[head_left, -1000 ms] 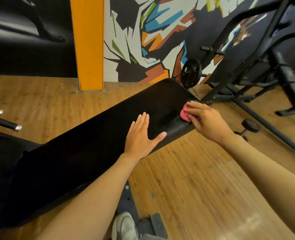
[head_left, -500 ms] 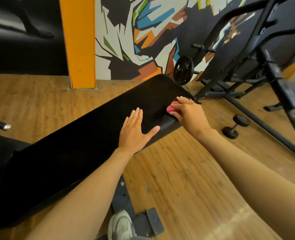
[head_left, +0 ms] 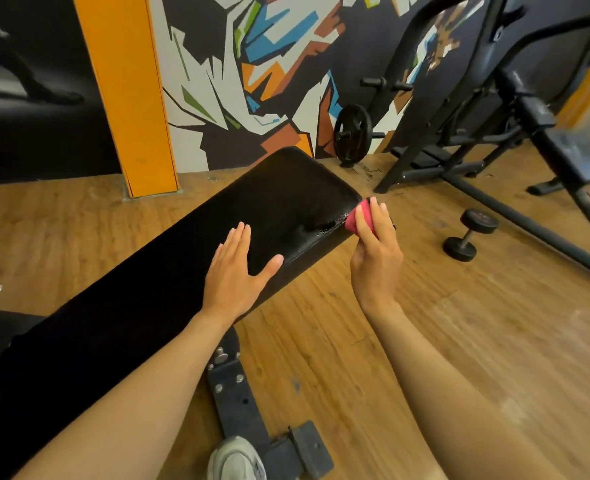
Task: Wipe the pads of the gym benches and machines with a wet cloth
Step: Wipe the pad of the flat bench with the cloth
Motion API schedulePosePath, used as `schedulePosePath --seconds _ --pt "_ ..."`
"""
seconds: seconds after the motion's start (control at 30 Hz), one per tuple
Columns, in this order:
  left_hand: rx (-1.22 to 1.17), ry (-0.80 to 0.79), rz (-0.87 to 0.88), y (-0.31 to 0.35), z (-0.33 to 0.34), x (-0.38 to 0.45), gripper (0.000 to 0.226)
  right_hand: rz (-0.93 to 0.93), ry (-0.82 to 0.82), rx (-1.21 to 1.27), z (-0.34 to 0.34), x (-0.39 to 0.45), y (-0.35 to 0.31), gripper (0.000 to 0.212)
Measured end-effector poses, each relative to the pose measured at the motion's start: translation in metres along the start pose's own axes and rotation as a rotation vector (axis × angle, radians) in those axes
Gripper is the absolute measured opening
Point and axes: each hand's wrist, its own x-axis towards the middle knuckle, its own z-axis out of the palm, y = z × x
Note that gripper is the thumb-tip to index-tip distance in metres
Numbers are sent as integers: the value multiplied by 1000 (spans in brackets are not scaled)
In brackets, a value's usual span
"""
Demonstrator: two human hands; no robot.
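Now off-pad: cloth [head_left: 355, 220], seemingly within right-hand [head_left: 376, 251] grip.

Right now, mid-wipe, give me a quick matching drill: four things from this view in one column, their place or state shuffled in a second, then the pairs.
Things:
1. left hand
2. pink cloth
3. dumbbell
4. weight plate

Places or states:
A. lying on the wooden floor, right of the bench
B. flat on the bench pad, fingers straight
C. standing by the mural wall
D. held in the right hand at the pad's side edge

Pairs: 1-B, 2-D, 3-A, 4-C
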Motion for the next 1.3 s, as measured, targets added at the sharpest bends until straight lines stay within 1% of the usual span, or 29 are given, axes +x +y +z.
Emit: schedulePosePath --seconds 0.07,0.13,0.23,0.33,0.43,0.53,0.6,0.67,0.77,0.83,0.87,0.9,0.97,1.0,1.03,1.1,1.2,1.3 --pt "22 34 75 1 1 0 95 41 20 58 9 -7 0 60" --pt "54 47 183 2 2 -1 84 78 72 149 19 -14 -3 54" --pt "68 10 273 4 1 -3 72 174 134 258 33 -34 -21 49" --pt "4 -11 261 4 -1 -4 65 155 91 279 45 -64 -40 54" --pt "-12 -9 249 4 0 -5 61 144 106 309 50 -55 -29 55" --pt "-15 3 252 4 0 -4 58 264 186 363 47 -22 -11 53" --pt "-9 10 249 3 1 -4 57 321 213 412 48 -14 -14 54" --pt "-3 7 245 4 1 -4 57 288 193 406 51 -29 -31 55" --pt "11 11 241 5 1 -3 60 103 90 350 58 -76 -55 56" --pt "6 11 242 5 0 -4 59 17 52 334 60 -79 -48 59" --pt "1 11 245 4 0 -4 58 27 70 337 58 -67 -41 59" --pt "-3 10 250 3 1 -3 57 85 103 360 54 -51 -33 58" --pt "-15 6 254 4 1 -3 55 273 169 444 47 -16 -20 55" --pt "-20 6 250 4 0 -3 55 335 189 484 46 -7 -19 54" --pt "-22 6 246 3 0 -4 54 360 197 499 45 -6 -23 53" --pt "-15 15 243 3 0 -3 54 310 176 467 50 -28 -42 54" --pt "0 27 233 4 0 -4 53 182 67 425 60 -78 -67 57" --pt "-3 28 234 4 0 -4 53 124 58 423 60 -70 -55 54"
